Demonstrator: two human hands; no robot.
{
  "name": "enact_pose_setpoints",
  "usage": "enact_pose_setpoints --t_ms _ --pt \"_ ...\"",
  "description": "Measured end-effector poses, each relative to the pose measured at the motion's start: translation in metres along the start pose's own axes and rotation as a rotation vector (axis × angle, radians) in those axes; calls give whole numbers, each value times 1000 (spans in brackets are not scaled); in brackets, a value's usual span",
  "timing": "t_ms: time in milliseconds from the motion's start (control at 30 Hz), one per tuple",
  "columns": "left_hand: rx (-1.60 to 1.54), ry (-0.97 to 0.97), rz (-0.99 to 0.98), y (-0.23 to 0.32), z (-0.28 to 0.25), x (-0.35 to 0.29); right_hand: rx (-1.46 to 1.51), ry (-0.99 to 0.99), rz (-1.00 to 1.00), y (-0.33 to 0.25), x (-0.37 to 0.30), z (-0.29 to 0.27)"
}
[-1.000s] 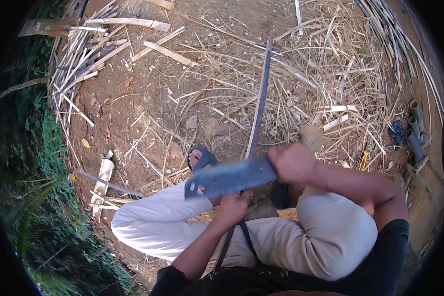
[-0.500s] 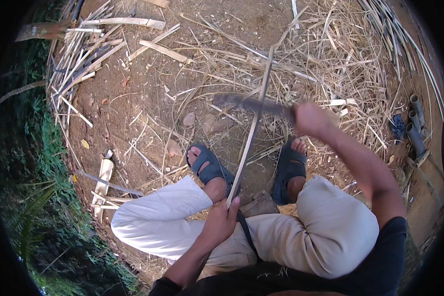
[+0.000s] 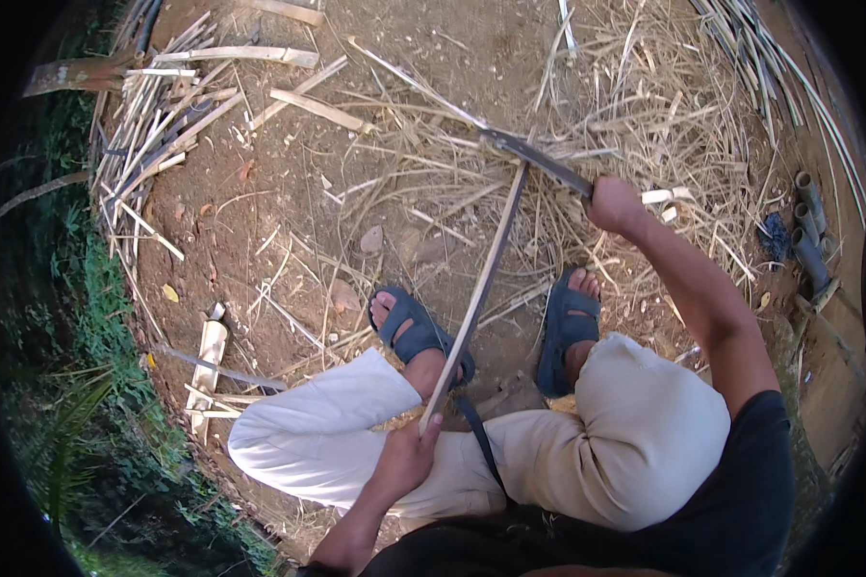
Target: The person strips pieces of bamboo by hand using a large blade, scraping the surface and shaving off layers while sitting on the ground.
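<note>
My left hand [image 3: 404, 460] grips the near end of a long, narrow bamboo strip [image 3: 476, 303]. The strip slants away from my lap, passing between my sandalled feet. In my right hand [image 3: 614, 206] is a machete with a dark blade [image 3: 537, 159], held by its handle, which my fist mostly hides. The blade lies crosswise at the strip's far end, pointing away to the left. Whether its edge touches the strip, I cannot tell.
Thin shavings [image 3: 645, 125] cover the ground ahead and to the right. Split bamboo pieces [image 3: 168, 120] are heaped at far left; long strips [image 3: 760, 67] lie at far right. Bamboo tubes [image 3: 810, 252] sit at right. A cut bamboo piece [image 3: 207, 361] lies beside my left knee.
The machete has gone from the strip's middle to its far end, and its blade has tilted. My left hand has drawn the strip slightly nearer and to the left.
</note>
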State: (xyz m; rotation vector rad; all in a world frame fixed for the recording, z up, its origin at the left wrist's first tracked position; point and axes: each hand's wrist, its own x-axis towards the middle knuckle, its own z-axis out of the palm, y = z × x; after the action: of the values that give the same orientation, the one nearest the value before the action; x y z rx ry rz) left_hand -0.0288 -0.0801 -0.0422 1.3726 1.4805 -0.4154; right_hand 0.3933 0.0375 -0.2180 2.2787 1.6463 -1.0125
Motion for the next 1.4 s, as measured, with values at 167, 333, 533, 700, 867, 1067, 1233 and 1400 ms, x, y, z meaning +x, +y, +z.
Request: enact_pose_setpoints --t_ms 167,333,533,700,867,1067,1233,1400 --pt "-65 46 11 -1 12 -1 -121 -29 -287 -36 -40 12" --pt "-55 -29 1 -14 11 5 25 31 164 33 20 6" --pt "-133 -47 -46 -24 10 2 -24 150 154 39 26 0" --pt "61 108 140 7 -6 7 112 289 97 24 -3 -4" --pt "179 285 268 50 8 49 -34 487 -210 -1 -7 -21" --pt "15 303 486 82 18 103 -271 556 -566 -44 -19 -34" --pt "-430 -119 176 104 12 126 -205 457 -540 -45 -38 -4" --pt "-826 -572 -56 79 5 150 87 93 -437 -36 -88 20"
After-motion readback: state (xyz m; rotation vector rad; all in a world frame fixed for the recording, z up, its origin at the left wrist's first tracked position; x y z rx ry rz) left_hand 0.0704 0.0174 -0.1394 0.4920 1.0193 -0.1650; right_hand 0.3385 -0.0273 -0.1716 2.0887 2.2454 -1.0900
